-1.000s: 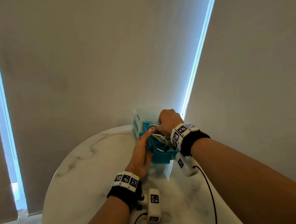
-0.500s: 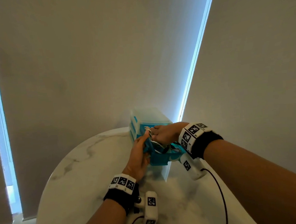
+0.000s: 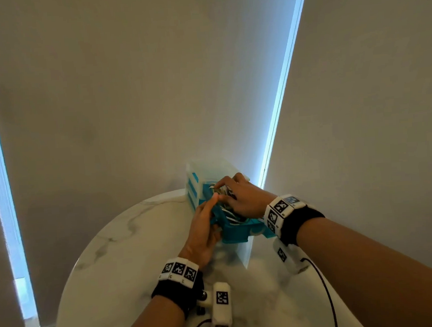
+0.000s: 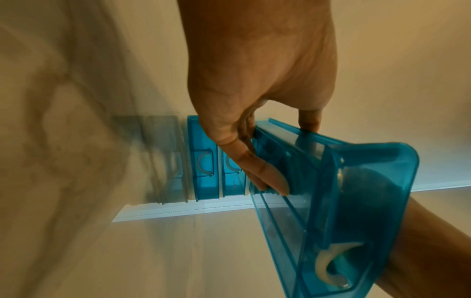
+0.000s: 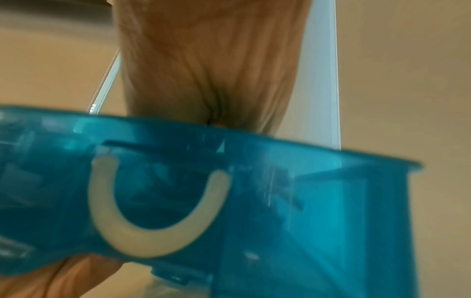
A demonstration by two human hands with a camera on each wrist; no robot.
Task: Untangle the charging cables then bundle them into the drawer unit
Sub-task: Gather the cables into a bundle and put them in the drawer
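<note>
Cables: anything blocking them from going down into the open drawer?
Nothing visible does. The cables already sit in the pulled-out blue drawer, the right hand on top of them; the left hand holds the drawer's side.

Cables (image 3: 234, 219) are lying in a pulled-out drawer (image 3: 235, 234) before the drawer unit (image 3: 194, 183), standing at the table's (image 3: 119, 260) far edge.

head view high, wrist views close, sharing drawer (image 3: 235, 234)

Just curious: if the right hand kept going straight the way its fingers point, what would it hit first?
Probably the bundled cables under its fingers, then the drawer unit just beyond; depth is hard to judge.
</note>
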